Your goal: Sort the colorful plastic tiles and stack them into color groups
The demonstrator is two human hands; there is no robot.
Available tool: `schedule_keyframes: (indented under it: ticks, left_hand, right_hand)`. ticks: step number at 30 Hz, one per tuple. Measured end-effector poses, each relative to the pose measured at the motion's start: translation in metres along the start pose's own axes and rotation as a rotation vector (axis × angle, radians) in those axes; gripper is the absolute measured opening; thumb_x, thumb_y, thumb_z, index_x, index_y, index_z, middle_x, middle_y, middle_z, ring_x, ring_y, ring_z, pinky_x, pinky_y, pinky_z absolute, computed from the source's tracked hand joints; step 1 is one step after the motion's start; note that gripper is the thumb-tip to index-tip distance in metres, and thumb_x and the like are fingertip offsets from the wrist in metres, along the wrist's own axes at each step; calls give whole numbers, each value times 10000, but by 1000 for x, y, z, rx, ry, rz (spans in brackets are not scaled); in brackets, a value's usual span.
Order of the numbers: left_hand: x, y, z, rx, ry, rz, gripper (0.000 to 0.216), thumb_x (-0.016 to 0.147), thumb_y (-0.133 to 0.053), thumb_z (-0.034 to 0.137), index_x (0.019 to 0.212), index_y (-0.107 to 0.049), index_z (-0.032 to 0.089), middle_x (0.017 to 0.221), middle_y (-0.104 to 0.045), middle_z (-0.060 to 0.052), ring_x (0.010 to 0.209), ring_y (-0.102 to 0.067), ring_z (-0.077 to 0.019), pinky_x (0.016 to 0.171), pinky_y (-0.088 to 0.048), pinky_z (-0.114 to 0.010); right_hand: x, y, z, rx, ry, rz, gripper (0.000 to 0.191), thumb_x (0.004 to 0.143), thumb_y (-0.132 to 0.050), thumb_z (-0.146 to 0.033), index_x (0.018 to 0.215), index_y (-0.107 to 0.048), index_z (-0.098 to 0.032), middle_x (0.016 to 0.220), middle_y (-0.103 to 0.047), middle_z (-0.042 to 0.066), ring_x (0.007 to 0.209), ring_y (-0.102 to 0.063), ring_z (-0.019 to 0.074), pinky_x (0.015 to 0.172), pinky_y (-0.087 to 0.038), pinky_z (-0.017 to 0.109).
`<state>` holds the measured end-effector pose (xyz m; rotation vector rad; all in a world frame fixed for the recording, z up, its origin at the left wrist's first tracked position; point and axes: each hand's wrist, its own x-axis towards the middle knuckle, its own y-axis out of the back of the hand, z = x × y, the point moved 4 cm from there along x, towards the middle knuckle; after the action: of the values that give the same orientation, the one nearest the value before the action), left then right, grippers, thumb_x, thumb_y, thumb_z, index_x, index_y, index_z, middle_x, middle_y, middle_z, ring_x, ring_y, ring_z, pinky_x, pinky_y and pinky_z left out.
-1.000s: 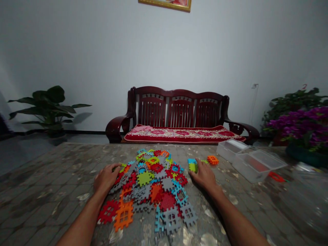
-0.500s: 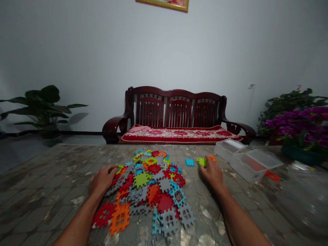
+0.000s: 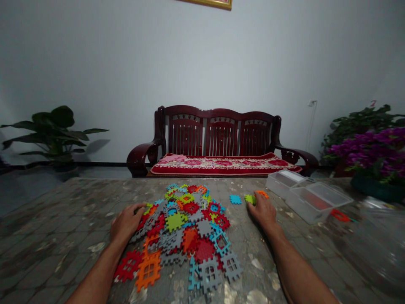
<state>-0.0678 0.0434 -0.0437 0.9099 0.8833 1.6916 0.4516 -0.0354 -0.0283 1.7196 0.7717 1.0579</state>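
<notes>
Though small, green tile (image 3: 249, 198) at right fingers (image 3: 258, 202)

Your left forearm (image 3: 98, 270) extends forward from below, inclined inward; your left hand (image 3: 125, 225) is held back uppermost, fingers (image 3: 138, 207) bent toward the right. Your right forearm (image 3: 294, 261) mirrors this incline; your right hand (image 3: 263, 212), back uppermost, directs its thumb (image 3: 251, 207) to the left

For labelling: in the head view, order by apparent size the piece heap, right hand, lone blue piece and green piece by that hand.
1. Piece heap
2. Right hand
3. Blue piece and green piece: look alike, green partly hidden
</notes>
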Motion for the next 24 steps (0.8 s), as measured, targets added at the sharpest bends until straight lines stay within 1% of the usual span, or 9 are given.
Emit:
schedule_keyframes:
  ticks: [4, 8, 11, 14, 19, 24]
  left_hand:
    - [1, 0, -2, -15, 0, 13, 411, 939, -469, 405, 1132, -806, 270, 1298, -747, -85, 1151, -689, -290, 942, -534, -380]
    - [0, 0, -1, -4, -4, 15, 415, 944, -463, 403, 1139, -802, 263, 1302, -745, -88, 1157, -684, -296, 943, -531, -389]
    - [-1, 0, 1, 6, -6, 9, 436, 950, -446, 407, 1154, -800, 255, 1312, -738, -92, 1160, -683, -307, 945, -529, -404]
    - [-1, 0, 2, 14, 7, -9, 452, 952, -433, 413, 1170, -796, 256, 1331, -727, -94, 1166, -681, -318, 938, -532, -414]
    - [0, 0, 2, 12, 9, 2, 430, 949, -450, 403, 1156, -800, 263, 1318, -736, -86, 1158, -682, -309, 931, -533, -403]
    - [-1, 1, 2, -2, 3, 6, 424, 948, -451, 392, 1160, -796, 268, 1308, -744, -77, 1151, -686, -298, 931, -530, -394]
  right_hand:
    - [1, -3, -1, -4, 14, -7, 507, 961, -553, -324, 1439, -553, -156, 1412, -633, 158, 1248, -605, 285, 998, -443, 364]
    - [1, -2, -2, -11, 20, 0, 476, 940, -552, -276, 1403, -587, -168, 1374, -651, 158, 1210, -610, 287, 975, -437, 365]
    - [-2, 5, -7, -15, 58, 39, 450, 933, -555, -255, 1368, -618, -162, 1354, -652, 160, 1209, -589, 296, 990, -420, 377]
    - [-9, 13, -20, 10, 137, 90, 424, 942, -532, -222, 1350, -635, -170, 1347, -653, 141, 1224, -561, 285, 1025, -390, 370]
    - [-21, 9, -49, 43, 271, 5, 395, 959, -508, -201, 1330, -643, -179, 1312, -688, 100, 1182, -582, 251, 1018, -381, 330]
    - [-25, 1, -62, 13, 319, -96, 292, 976, -507, -220, 1176, -718, -189, 1232, -718, 105, 1135, -606, 248, 964, -395, 317]
